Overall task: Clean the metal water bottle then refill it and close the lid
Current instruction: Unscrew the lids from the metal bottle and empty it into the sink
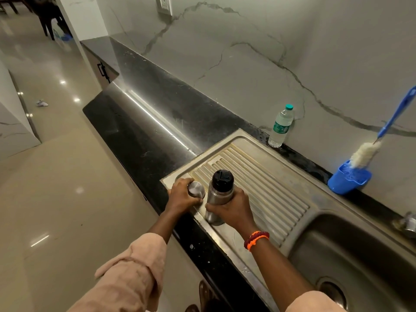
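While the right hand (234, 207) is gripping the cylindrical brushed-steel flask (217, 199), the left hand (180, 197) is clasping its round steel cup-lid (196, 189) on the ribbed drainboard (270, 190).

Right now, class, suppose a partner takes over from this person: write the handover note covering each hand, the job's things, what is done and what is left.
Left hand grips the steel outer cap on the drainboard.
Right hand holds the metal water bottle upright on the drainboard, its black inner stopper on.
Bottle brush stands in the blue holder; plastic water bottle by the wall.
Done: outer cap off.
Left: remove stopper, scrub, rinse, refill, close.
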